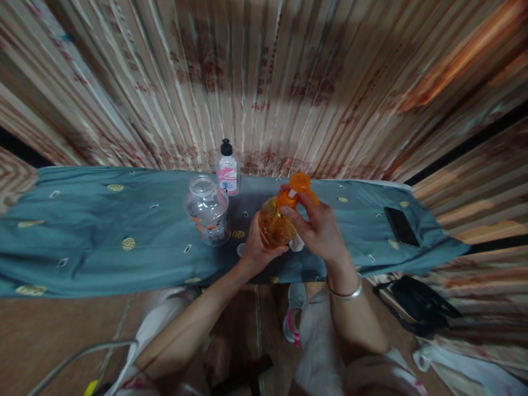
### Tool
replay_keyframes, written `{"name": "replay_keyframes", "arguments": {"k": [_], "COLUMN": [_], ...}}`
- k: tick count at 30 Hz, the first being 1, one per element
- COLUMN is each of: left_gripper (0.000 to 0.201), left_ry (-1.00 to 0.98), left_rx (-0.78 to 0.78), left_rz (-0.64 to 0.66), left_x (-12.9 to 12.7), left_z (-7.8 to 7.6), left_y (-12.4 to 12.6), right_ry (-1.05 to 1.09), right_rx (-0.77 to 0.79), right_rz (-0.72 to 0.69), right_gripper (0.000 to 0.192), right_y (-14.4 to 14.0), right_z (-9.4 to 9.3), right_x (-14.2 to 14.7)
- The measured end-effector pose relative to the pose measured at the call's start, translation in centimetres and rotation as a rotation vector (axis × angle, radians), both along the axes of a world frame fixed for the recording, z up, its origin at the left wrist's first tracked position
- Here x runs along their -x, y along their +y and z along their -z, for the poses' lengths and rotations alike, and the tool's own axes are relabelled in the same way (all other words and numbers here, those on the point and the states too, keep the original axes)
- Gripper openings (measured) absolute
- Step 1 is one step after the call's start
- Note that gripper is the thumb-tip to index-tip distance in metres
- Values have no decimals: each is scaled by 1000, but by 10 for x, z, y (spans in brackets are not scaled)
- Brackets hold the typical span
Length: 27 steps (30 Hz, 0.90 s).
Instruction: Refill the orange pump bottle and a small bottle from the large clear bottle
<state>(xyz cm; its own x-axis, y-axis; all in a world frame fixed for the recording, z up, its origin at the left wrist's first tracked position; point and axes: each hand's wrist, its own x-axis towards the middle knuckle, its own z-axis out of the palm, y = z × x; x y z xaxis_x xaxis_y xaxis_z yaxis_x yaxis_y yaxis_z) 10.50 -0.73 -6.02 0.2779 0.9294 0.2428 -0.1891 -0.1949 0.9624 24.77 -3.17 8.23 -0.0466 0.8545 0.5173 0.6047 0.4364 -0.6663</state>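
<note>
orange bottle [274, 225] held above the tabletop [103, 231], left hand [256, 250] clenched round its body, right hand [319, 225] pinching the pump top [299, 187]; best keep the body steady, twist only the top.

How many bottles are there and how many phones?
Bottles: 3 – orange pump bottle held in both hands, clear bottle, small black-capped bottle
Phones: 1 – black phone lying on the teal cloth
Total: 4
</note>
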Motion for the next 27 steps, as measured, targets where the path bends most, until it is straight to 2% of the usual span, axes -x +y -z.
{"name": "replay_keyframes", "arguments": {"k": [6,10,14,19,23,27], "left_gripper": [112,115,115,115,115,116], "left_ry": [0,6,-30,6,-19,-29], "left_rx": [-26,-9,0,-9,9,-8], "left_rz": [22,21,40,33,57,39], "left_x": [4,4,3,3,3,2], "left_z": [-3,-3,-2,-5,-5,-3], "left_y": [1,0,0,0,-1,-1], "right_ry": [-201,-243,-159,64,88,24], "right_rx": [-102,-138,-92,-30,63,73], "right_rz": [235,298,243,34,-94,-41], "right_gripper": [30,35,39,63,46,40], "right_y": [-2,-1,0,-1,-3,-3], "right_z": [-2,-1,1,-1,-6,-10], "right_x": [12,14,11,-1,-8,-8]}}
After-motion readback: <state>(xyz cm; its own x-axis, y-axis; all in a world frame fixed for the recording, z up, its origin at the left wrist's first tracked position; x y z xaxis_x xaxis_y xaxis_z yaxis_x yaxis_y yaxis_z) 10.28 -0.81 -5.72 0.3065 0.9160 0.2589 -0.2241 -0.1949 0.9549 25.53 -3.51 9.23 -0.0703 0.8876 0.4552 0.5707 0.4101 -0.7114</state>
